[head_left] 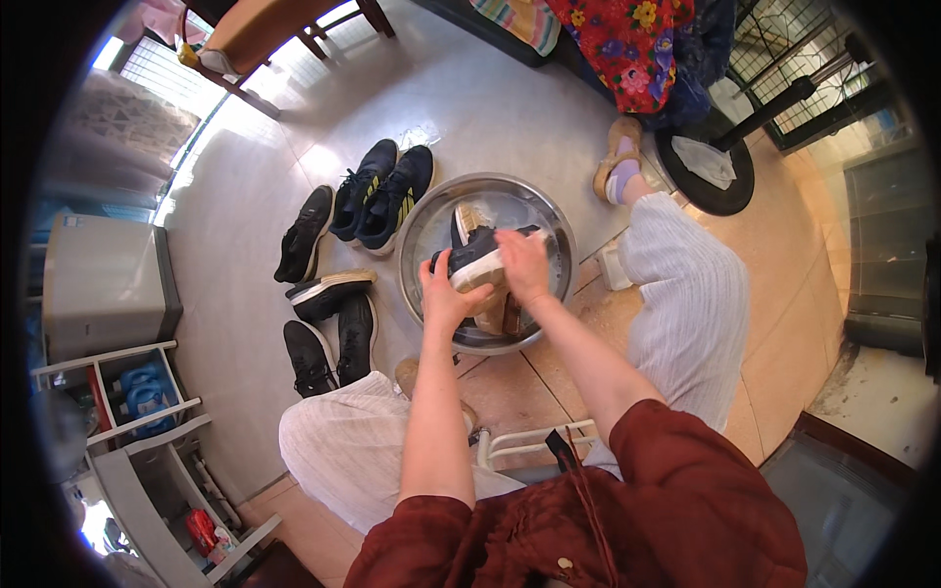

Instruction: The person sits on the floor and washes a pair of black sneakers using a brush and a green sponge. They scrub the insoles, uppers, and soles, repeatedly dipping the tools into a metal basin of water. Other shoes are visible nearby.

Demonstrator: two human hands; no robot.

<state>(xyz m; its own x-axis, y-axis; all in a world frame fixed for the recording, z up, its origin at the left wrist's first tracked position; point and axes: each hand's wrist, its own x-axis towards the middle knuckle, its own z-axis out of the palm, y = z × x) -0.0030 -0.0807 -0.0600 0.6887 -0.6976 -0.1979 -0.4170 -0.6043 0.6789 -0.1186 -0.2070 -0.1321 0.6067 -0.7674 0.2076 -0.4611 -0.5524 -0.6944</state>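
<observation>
Dark shoe, its pale sole edge toward us, is held over the metal basin, where another shoe lies. Our left hand grasps one end, thumb on the near side; our right hand bears on the other, though we cannot tell whether its fingers clasp the shoe or a small tool. We judge this to be cleaning, so the next move calls for a steady left grip while the right rubs.

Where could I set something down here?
There's bare floor between the grey cabinet and dark shoes, and between the basin and striped cloth. It's crowded left of the basin and inside it, around the held shoe.
</observation>
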